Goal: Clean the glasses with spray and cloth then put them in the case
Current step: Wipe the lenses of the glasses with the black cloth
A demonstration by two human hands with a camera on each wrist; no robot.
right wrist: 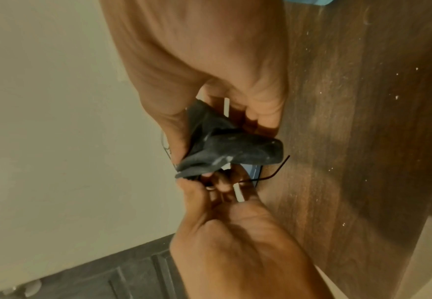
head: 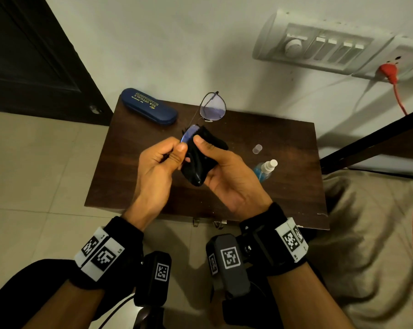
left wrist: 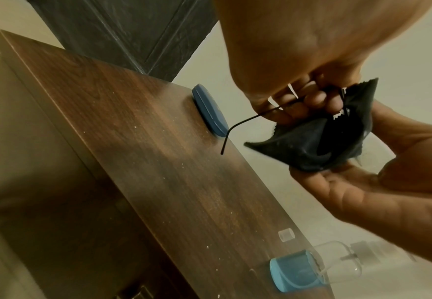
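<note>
The thin metal-framed glasses (head: 212, 106) are held up over the dark wooden table (head: 283, 138). My left hand (head: 177, 150) pinches the frame beside the near lens (head: 189, 136), and a black temple arm (left wrist: 235, 125) sticks out below its fingers (left wrist: 314, 101). My right hand (head: 202, 144) grips the black cloth (head: 196, 167) folded round that lens, thumb on top. The far lens stands free above both hands. A closed blue case (head: 149, 106) lies at the table's far left corner. The spray bottle (head: 265, 169) with blue liquid lies on its side at the right.
A small clear cap (head: 257, 149) sits on the table near the bottle. A switch panel (head: 319, 46) with a red plug (head: 388, 71) and orange cable is on the wall at right. A dark door (head: 34, 55) stands left, bedding (head: 367, 222) right.
</note>
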